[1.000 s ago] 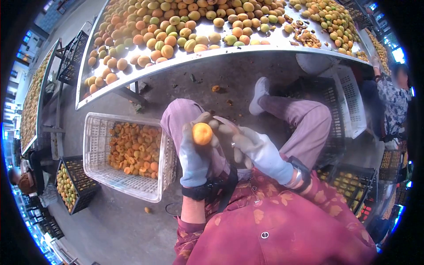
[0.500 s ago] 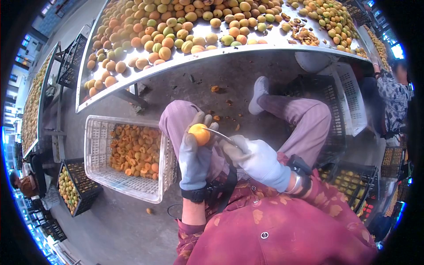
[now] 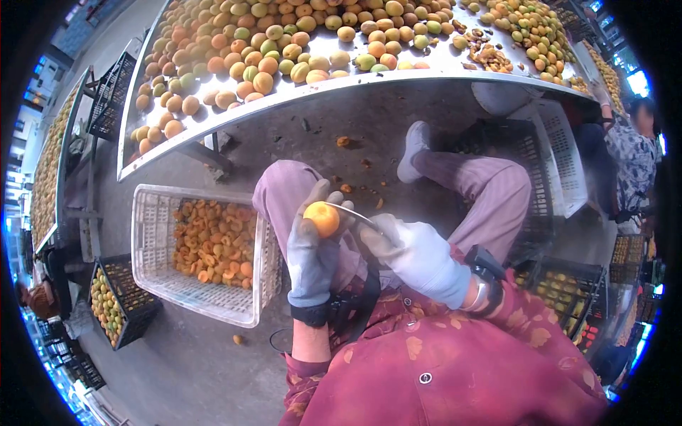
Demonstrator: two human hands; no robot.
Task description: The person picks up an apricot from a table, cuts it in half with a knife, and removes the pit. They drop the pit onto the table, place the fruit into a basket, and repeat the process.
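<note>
My left hand (image 3: 310,261), in a pale work glove with soiled fingers, is closed around an orange apricot (image 3: 322,219) above my knee. In my right hand (image 3: 419,259), also gloved, is a knife; its handle is hidden by the fingers. The thin, curved blade (image 3: 353,214) reaches left to the apricot's upper right side and appears to touch it. Below and left of the hands, a white plastic crate (image 3: 195,304) stands on the floor with many apricot halves (image 3: 213,241) in it.
A metal-topped table (image 3: 213,124) heaped with whole apricots (image 3: 263,60) spans the front. A black crate of fruit (image 3: 117,302) stands at left, dark crates (image 3: 568,291) at right. Another person (image 3: 629,153) is at far right. Fruit scraps (image 3: 344,142) lie on the floor.
The apricot has turned slightly in my left hand, and a paler patch of it now faces up. Both hands stay nearly in place; the view has shifted slightly.
</note>
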